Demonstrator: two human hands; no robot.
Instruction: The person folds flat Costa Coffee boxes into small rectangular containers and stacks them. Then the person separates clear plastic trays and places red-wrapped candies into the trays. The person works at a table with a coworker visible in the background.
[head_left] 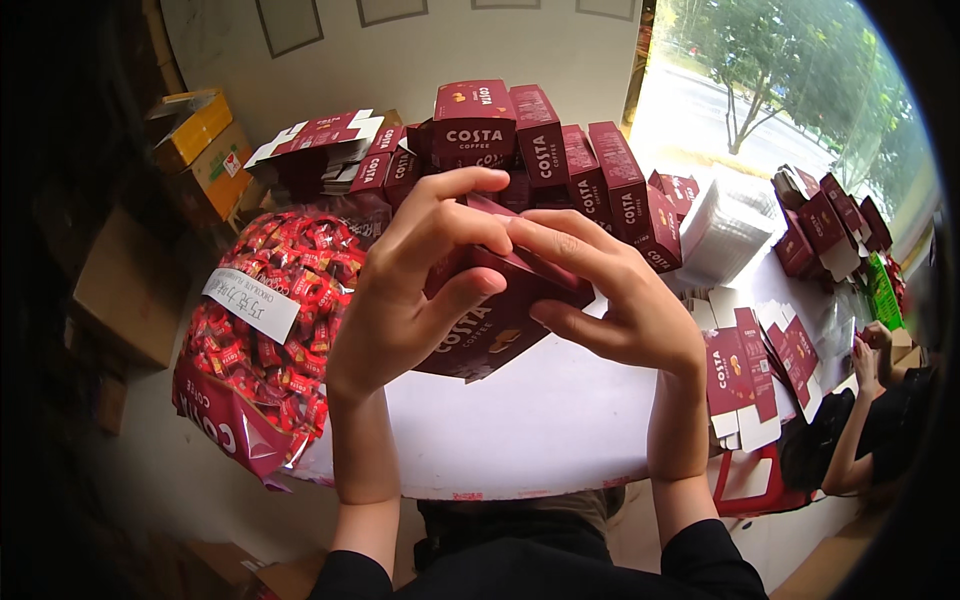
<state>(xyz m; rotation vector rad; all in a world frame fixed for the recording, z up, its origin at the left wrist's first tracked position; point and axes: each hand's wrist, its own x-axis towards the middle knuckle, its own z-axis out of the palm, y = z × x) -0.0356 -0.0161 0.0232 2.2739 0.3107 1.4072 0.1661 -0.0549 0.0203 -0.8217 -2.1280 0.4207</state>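
A maroon cardboard box (pixel 515 335) with pale lettering is held tilted above the white table (pixel 480 435), between my two hands. My left hand (pixel 395 290) grips its left side, the thumb on the near face and the fingers bent over the top. From the right, my right hand (pixel 630 300) holds it with the thumb on the near face and the fingers lying along the top flap. The fingertips of both hands come together at the top edge, where part of the flap is hidden behind them.
Left stands a big clear bag of small red-wrapped sweets (pixel 290 300). Closed maroon boxes (pixel 545 140) line the back, beside flattened cartons (pixel 320 135). Right are a stack of clear plastic trays (pixel 730 230), unfolded cartons (pixel 740 370) and another person's hand (pixel 868 355).
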